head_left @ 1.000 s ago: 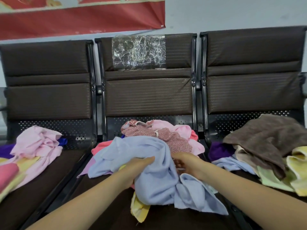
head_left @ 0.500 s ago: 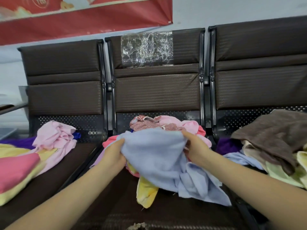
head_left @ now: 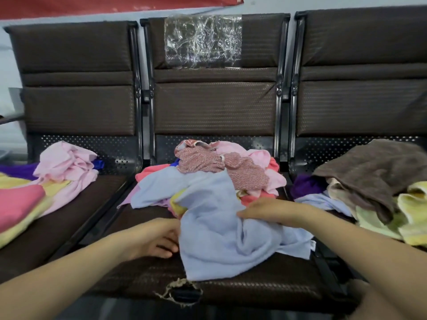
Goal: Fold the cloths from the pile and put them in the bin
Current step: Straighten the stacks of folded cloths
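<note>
While no bin shows anywhere, the cloths lie heaped on three brown seats (head_left: 215,282) joined in a row: the pile (head_left: 231,167) on the middle one, with a red-patterned piece and pink ones on top, a pink heap (head_left: 67,167) over yellow and purple cloths on the left seat, and a brown towel (head_left: 374,172) over pale yellow ones on the right seat

A blue cloth (head_left: 217,232) drapes from the front of the pile down onto the middle seat, crumpled, its lower edge near a torn hole (head_left: 182,293) in the seat's front lip

Her right hand (head_left: 270,210) lies on top of the blue cloth, fingers bent down into a bunched fold and gripping it. Her left hand (head_left: 157,239) sits at the cloth's left edge, fingers curled and close together; the tips go behind the cloth, so I cannot tell whether they pinch it

Half a second ago both hands held the blue cloth up in front of the pile, spread between them; now it has come down onto the seat and the hands are lower, nearer the front edge
</note>
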The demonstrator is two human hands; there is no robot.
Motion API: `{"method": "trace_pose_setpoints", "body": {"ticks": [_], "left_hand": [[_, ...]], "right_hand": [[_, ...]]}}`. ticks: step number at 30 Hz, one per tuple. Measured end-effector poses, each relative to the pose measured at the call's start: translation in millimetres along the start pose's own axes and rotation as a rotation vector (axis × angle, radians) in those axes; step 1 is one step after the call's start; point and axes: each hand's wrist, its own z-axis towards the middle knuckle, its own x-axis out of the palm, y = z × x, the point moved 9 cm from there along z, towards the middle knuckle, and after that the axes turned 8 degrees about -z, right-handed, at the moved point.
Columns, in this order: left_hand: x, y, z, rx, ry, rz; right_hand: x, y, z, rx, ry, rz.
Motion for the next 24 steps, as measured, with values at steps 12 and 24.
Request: {"method": "trace_pose_setpoints", "body": {"ticks": [12, 24], "left_hand": [[-0.4, -32.8, 63.3, 0.068, -0.111, -0.267], [-6.2, -72.1, 64.2, 0.258, -0.285, -0.628]], "right_hand": [[10.2, -0.5, 52.4, -0.026, -0.149, 0.69], [-51.6, 24.7, 34.6, -0.254, -0.441, 0.925]]}}
